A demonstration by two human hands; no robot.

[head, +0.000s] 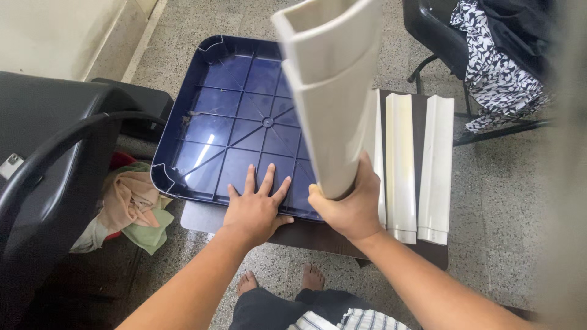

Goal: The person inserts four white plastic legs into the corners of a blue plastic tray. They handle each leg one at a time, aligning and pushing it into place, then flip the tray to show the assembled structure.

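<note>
My left hand (255, 205) lies flat with fingers spread on the near edge of a dark blue plastic tray (208, 146), which rests upside down with its ribbed underside up. My right hand (350, 205) grips the lower end of a stack of cream-coloured plastic channel pieces (333, 91), held up towards the camera. The tray lies on a low dark table (306, 235), partly over its left edge.
Several more cream channel pieces (416, 165) lie side by side on the table's right part. A black chair (49, 171) with crumpled cloths (131, 208) under it stands left. Another chair with patterned fabric (495, 67) stands at the back right. My bare feet (281, 281) show below.
</note>
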